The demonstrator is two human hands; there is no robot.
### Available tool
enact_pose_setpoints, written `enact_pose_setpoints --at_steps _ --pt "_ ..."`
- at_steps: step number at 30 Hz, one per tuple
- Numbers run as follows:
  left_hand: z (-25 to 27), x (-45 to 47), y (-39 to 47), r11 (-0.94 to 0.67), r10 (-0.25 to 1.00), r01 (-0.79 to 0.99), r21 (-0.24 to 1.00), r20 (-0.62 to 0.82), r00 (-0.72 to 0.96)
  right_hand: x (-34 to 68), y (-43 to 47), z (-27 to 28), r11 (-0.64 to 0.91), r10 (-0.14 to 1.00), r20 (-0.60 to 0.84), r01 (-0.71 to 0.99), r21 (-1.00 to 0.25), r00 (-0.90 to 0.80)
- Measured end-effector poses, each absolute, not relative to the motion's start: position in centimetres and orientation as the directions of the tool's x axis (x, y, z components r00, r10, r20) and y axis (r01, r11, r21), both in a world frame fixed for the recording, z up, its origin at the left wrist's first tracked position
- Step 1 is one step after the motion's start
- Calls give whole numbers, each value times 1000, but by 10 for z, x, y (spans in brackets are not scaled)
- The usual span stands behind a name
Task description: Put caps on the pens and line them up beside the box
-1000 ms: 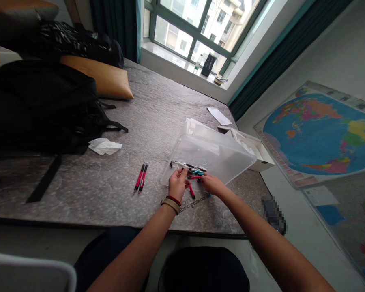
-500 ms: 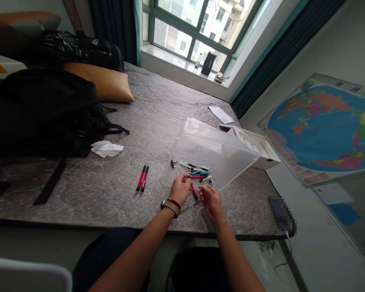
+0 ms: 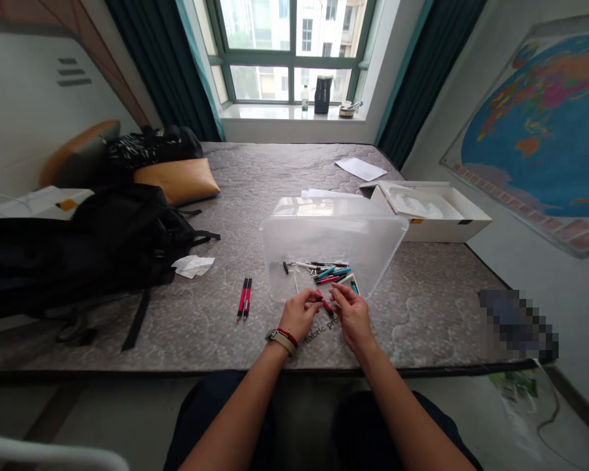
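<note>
Close together at the front of a clear plastic bin (image 3: 334,239), both my hands are pinched. In my left hand (image 3: 300,315), thumb and fingertips meet around something small, with a dark tip showing; its kind is unclear. My right hand (image 3: 354,318) also has its fingertips together, and whatever they hold is too small to make out. Between the hands lies a red pen barrel (image 3: 324,302) with a black end. Several pens and pen parts, teal, red, black and white, lie inside the tipped bin, including a teal pen (image 3: 325,272). Two red-and-black pens (image 3: 244,297) lie side by side to the left.
A black backpack (image 3: 93,242) and a tan cushion (image 3: 179,181) occupy the left side. Crumpled tissue (image 3: 193,265) lies near the backpack. Behind the bin at right stands an open white box (image 3: 446,229), with paper (image 3: 360,169) beyond. A blurred-out device (image 3: 517,324) sits at the right edge.
My view has turned and levelled, so the scene appears shifted. My hands have come slightly closer together at the fingertips; the red barrel stays between them.
</note>
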State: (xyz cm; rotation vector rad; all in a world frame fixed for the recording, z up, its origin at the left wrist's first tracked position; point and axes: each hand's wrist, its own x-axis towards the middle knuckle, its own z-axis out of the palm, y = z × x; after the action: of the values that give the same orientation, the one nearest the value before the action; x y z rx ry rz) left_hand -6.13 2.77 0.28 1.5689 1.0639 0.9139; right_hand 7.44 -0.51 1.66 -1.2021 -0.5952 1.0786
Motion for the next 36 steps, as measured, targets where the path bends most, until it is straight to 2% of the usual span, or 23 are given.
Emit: enact_pose_setpoints --at_steps 3,7,12,16,19,26,30,36 --pt "10 -66 21 -180 933 216 960 97 346 77 -11 21 35 908 -35 -160 -987 417" --pt "23 -79 9 -237 931 237 942 151 332 80 -23 23 97 932 132 118 -988 337" --pt "20 -98 -6 -223 940 271 936 133 314 72 -38 25 169 962 217 263 -950 164" --pt "10 -103 -15 -222 945 228 948 151 291 56 -52 22 170 969 207 244 -955 137" --pt "7 -103 -24 -214 942 193 958 149 302 44 -68 15 139 967 170 167 -976 189" --pt "2 -111 -48 -210 933 233 950 124 337 31 -104 13 93 946 86 -8 -996 312" --pt "1 -112 -56 -221 923 254 942 118 366 29 -109 12 70 950 69 9 -998 305" --pt "1 -109 -56 -237 916 265 935 124 382 29 -113 14 83 954 119 141 -987 274"
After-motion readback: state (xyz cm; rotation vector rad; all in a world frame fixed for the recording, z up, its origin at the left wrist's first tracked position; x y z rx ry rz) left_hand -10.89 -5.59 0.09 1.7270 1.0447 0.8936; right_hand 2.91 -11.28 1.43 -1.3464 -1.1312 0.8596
